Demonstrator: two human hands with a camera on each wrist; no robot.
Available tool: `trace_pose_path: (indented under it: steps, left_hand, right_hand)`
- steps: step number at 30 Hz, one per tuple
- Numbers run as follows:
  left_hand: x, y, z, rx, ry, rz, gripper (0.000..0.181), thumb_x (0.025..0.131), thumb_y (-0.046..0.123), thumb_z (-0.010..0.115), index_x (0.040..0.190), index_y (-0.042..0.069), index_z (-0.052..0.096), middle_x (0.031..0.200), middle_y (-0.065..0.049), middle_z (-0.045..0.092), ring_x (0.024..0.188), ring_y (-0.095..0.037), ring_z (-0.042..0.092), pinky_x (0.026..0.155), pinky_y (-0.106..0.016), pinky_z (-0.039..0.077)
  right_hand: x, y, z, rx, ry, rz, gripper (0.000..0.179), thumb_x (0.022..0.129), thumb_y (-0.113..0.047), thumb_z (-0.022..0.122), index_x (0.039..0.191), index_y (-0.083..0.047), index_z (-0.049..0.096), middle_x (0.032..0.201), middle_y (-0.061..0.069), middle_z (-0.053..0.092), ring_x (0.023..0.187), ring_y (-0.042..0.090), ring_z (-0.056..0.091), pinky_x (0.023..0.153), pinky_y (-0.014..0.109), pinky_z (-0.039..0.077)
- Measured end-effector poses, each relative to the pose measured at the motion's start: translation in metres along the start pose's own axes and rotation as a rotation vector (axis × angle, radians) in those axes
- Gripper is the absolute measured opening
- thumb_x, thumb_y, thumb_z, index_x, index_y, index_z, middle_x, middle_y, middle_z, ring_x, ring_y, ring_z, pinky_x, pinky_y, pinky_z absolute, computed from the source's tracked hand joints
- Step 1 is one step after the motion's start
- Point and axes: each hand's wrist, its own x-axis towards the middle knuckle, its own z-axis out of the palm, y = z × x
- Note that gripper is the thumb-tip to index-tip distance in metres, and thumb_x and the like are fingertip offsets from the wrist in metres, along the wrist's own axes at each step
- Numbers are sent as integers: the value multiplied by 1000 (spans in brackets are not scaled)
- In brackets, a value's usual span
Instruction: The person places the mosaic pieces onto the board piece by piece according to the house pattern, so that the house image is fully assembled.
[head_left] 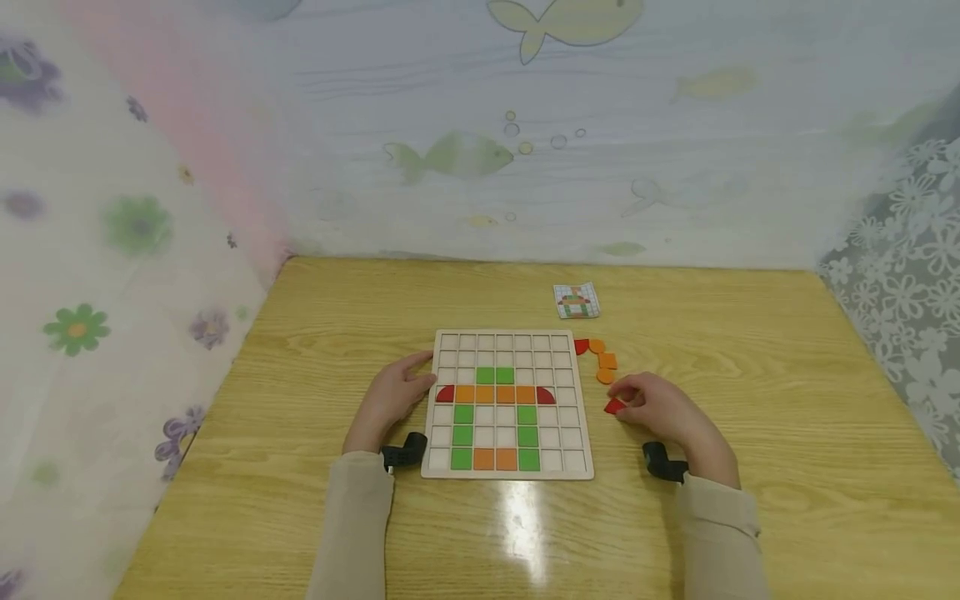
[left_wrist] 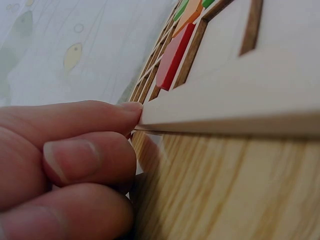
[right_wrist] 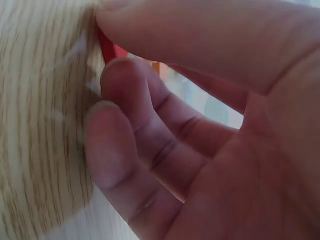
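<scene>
A square wooden grid board (head_left: 547, 437) lies on the table, with green, orange and red tiles in its cells. My left hand (head_left: 393, 396) rests at the board's left edge; in the left wrist view a fingertip (left_wrist: 131, 107) touches the rim near a red rounded tile (left_wrist: 175, 56). To the right of the board, my right hand (head_left: 663, 410) pinches a red piece (head_left: 614, 406) between thumb and fingers, low over the table. The right wrist view shows only a sliver of that piece (right_wrist: 107, 47); the fingers hide most of it.
Beside the board's upper right corner lie a loose red piece (head_left: 581, 346) and several orange pieces (head_left: 608, 361). A small pattern card (head_left: 577, 301) lies farther back on the wooden table (head_left: 360, 308). Fish-patterned cloth (head_left: 420, 208) hangs behind the table's far edge.
</scene>
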Motion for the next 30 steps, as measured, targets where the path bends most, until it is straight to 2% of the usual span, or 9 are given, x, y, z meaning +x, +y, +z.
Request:
trace_pose_path:
  steps: [4, 14, 21, 25, 30]
  left_hand:
    - [0, 0, 0, 21, 8, 12, 45, 86, 36, 57, 130, 31, 45, 57, -3, 50, 39, -11, 36, 39, -25, 33]
    - [1, 0, 0, 44, 13, 17, 45, 87, 36, 57, 130, 33, 45, 60, -3, 53, 41, -11, 37, 41, -26, 35]
    - [2, -1, 1, 30, 7, 3, 45, 86, 36, 57, 129, 34, 46, 62, -3, 56, 40, -11, 37, 40, -26, 34]
    - [3, -2, 1, 33, 10, 2, 45, 86, 36, 57, 129, 35, 46, 60, -3, 53, 40, -11, 37, 40, -26, 34]
    - [3, -2, 0, 33, 13, -1, 44, 86, 37, 57, 129, 36, 45, 58, -3, 51, 39, -11, 36, 39, -25, 34]
  right_hand:
    - [0, -1, 1, -8, 3, -13, 21, 79, -12, 66, 99, -8, 61, 90, 5, 55, 77, 18, 47, 70, 34, 40]
    - [1, -1, 4, -24, 25, 16, 9, 81, -15, 65, 88, -12, 59, 79, 0, 56, 71, 17, 48, 66, 31, 38]
    - [4, -3, 7, -64, 55, 3, 23, 85, -16, 59, 109, -15, 62, 94, 3, 57, 78, 18, 50, 70, 33, 41]
    - [5, -6, 7, -58, 65, 3, 25, 87, -17, 57, 111, -15, 62, 97, 4, 58, 79, 18, 51, 71, 34, 42]
    - [8, -10, 9, -57, 114, -13, 24, 87, -20, 59, 110, -13, 62, 100, 4, 61, 84, 19, 53, 77, 38, 42]
